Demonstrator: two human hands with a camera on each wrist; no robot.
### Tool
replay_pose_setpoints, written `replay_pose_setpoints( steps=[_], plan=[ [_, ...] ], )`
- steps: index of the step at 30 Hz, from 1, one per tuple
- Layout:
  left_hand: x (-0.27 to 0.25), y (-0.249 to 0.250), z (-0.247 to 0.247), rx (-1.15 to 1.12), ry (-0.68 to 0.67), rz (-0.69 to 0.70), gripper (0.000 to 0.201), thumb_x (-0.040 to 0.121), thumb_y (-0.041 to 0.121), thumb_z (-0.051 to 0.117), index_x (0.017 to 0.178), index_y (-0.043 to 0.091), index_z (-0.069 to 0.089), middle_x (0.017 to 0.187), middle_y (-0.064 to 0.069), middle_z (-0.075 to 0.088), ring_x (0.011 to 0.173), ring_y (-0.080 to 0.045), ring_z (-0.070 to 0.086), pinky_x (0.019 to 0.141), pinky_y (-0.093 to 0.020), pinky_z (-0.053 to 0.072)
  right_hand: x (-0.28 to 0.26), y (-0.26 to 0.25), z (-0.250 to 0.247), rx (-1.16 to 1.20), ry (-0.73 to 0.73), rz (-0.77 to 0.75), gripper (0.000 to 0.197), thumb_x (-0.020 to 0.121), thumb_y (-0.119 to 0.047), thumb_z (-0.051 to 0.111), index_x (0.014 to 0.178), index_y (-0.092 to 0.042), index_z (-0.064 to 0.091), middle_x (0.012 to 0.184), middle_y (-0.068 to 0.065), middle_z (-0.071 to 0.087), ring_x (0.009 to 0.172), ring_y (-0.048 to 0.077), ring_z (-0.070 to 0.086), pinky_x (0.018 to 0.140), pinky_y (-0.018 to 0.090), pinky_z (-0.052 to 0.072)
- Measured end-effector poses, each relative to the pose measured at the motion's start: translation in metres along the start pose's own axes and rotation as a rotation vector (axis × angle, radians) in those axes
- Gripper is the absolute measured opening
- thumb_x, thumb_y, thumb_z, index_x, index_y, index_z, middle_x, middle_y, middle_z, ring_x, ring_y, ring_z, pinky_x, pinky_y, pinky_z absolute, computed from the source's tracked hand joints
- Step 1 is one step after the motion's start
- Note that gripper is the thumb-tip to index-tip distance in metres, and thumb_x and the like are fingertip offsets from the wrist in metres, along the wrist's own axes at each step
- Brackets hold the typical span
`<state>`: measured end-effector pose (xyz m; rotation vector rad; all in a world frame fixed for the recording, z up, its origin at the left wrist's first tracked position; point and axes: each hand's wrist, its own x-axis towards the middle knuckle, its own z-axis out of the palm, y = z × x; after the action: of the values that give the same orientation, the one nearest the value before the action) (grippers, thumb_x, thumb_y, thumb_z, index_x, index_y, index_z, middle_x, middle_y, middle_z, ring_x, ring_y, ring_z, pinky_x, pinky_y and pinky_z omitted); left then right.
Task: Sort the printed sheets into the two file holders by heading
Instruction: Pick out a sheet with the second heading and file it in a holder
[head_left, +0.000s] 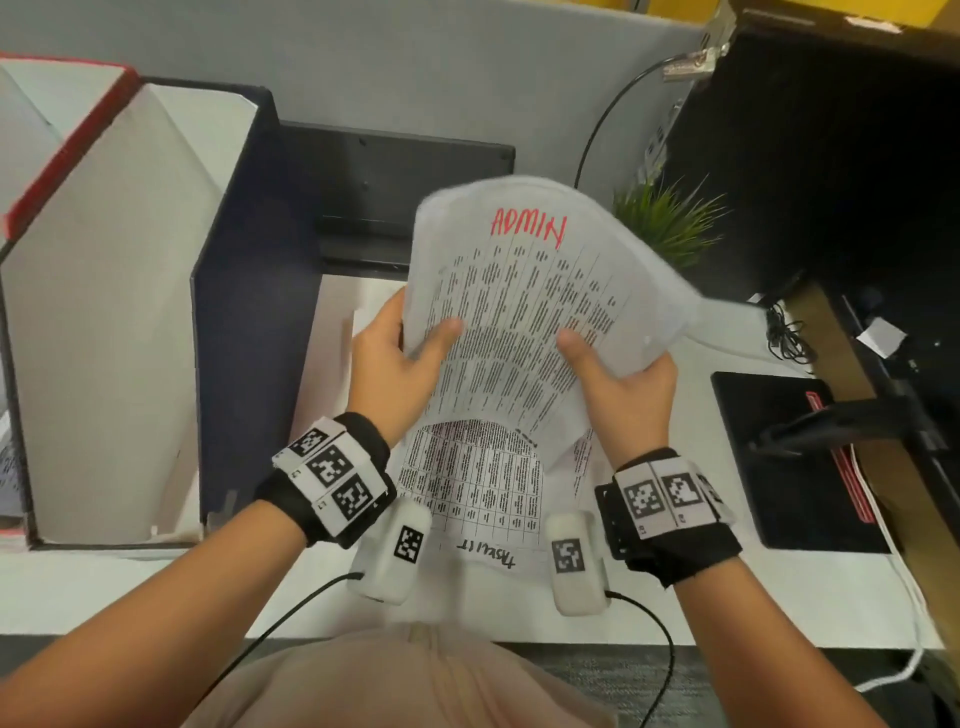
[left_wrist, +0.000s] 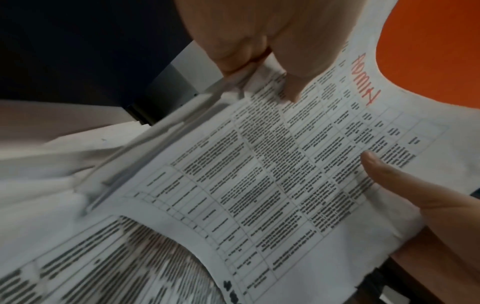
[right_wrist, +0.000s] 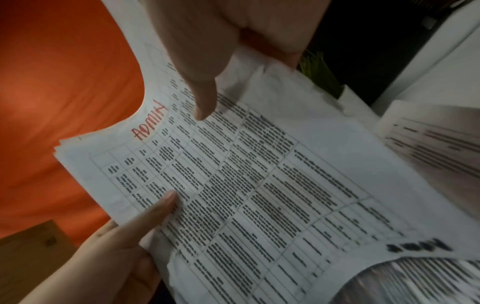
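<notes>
I hold the sheets (head_left: 524, 312) above the desk (head_left: 156, 587), my left hand (head_left: 400, 364) on their left edge, right hand (head_left: 618, 384) on their right; two file holders (head_left: 156, 291) stand left; plant (head_left: 670, 223) behind; notebook (head_left: 784, 457) right.

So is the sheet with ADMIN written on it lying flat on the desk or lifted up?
Lifted, and bowed. The left hand and right hand pinch the ADMIN sheet by its side edges; another printed sheet lies beneath.

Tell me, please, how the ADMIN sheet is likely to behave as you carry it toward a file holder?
Probably floppy: the ADMIN sheet already bows between the left hand and right hand. It looks light and crease-prone, since its edge is crumpled. Several pages seem gripped together, so one may slip.
</notes>
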<state>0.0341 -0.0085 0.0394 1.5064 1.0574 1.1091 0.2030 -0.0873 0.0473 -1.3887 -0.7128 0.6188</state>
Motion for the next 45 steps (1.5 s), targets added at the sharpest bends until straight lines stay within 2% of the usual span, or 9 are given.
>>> replay_pose_setpoints(
  steps=[6,10,16,20,23,27,30,36,45],
  plan=[
    [-0.004,-0.018,0.008,0.07,0.001,-0.125,0.035,0.085,0.015,0.065,0.118,0.008,0.059,0.111,0.003,0.064,0.103,-0.006,0.06,0.092,-0.024,0.048,-0.007,0.025,0.017,-0.059,0.046,0.129,0.029,0.08,-0.011,0.071,0.104,-0.023,0.06,0.097,-0.012,0.065,0.1,0.011,0.064,0.092,0.032,0.052],
    [0.014,0.014,-0.014,0.182,0.025,-0.09,0.032,0.085,0.02,0.067,0.115,0.01,0.063,0.101,0.01,0.063,0.092,0.0,0.06,0.07,-0.001,0.044,0.005,0.008,0.021,-0.015,-0.009,-0.007,0.031,0.079,-0.009,0.072,0.105,-0.022,0.061,0.101,-0.01,0.068,0.091,-0.002,0.066,0.08,0.017,0.054],
    [0.035,0.079,-0.104,0.278,-0.03,-0.124,0.031,0.082,0.024,0.069,0.112,0.023,0.063,0.099,0.014,0.068,0.08,0.01,0.063,0.058,-0.001,0.046,0.009,0.012,0.004,-0.203,-0.291,-0.081,0.041,0.075,-0.01,0.075,0.099,-0.037,0.056,0.091,0.001,0.067,0.077,0.004,0.064,0.065,0.008,0.05],
    [0.037,0.104,-0.179,0.36,0.034,-0.28,0.037,0.076,0.031,0.072,0.112,0.028,0.063,0.104,0.009,0.069,0.097,-0.007,0.065,0.09,-0.035,0.051,0.004,0.045,-0.011,-0.288,-0.308,0.048,0.04,0.072,-0.006,0.076,0.102,-0.026,0.059,0.095,0.013,0.065,0.076,0.008,0.064,0.063,0.005,0.049],
    [0.03,0.114,-0.22,0.424,0.12,-0.373,0.039,0.073,0.03,0.075,0.11,0.034,0.063,0.093,0.014,0.072,0.09,-0.01,0.068,0.086,-0.041,0.05,0.003,0.069,-0.021,-0.384,-0.207,0.088,0.038,0.072,-0.008,0.077,0.103,-0.02,0.06,0.099,0.015,0.063,0.09,0.028,0.06,0.063,0.003,0.046],
    [0.029,0.104,-0.242,0.52,0.24,-0.488,0.053,0.069,0.028,0.079,0.118,0.034,0.058,0.094,0.014,0.067,0.097,-0.015,0.061,0.087,-0.037,0.044,0.002,0.09,-0.029,-0.684,-0.152,0.096,0.051,0.07,-0.015,0.08,0.116,-0.013,0.057,0.111,0.019,0.06,0.1,0.031,0.056,0.084,0.029,0.047],
    [0.035,0.081,-0.235,0.729,0.273,-0.54,0.059,0.071,0.031,0.079,0.122,0.014,0.056,0.109,-0.004,0.063,0.1,-0.025,0.057,0.077,-0.034,0.042,0.0,0.103,-0.032,-0.842,-0.142,0.127,0.07,0.066,-0.023,0.084,0.126,-0.009,0.052,0.121,0.022,0.057,0.112,0.036,0.054,0.099,0.047,0.043],
    [0.047,0.035,-0.203,0.923,0.16,-0.492,0.034,0.085,0.018,0.064,0.109,-0.006,0.059,0.109,-0.027,0.061,0.1,-0.039,0.058,0.072,-0.035,0.039,-0.008,0.117,-0.031,-1.036,-0.184,0.116,0.08,0.064,-0.031,0.084,0.132,-0.011,0.047,0.121,0.025,0.053,0.114,0.039,0.048,0.1,0.045,0.041],
    [0.062,-0.022,-0.188,1.2,-0.165,-0.725,0.039,0.082,0.016,0.067,0.116,-0.001,0.056,0.11,-0.017,0.064,0.1,-0.033,0.063,0.086,-0.035,0.052,-0.014,0.116,-0.027,-1.043,-0.197,0.168,0.079,0.069,-0.024,0.081,0.136,-0.013,0.042,0.129,0.023,0.044,0.121,0.039,0.041,0.101,0.046,0.038]
  ],
)
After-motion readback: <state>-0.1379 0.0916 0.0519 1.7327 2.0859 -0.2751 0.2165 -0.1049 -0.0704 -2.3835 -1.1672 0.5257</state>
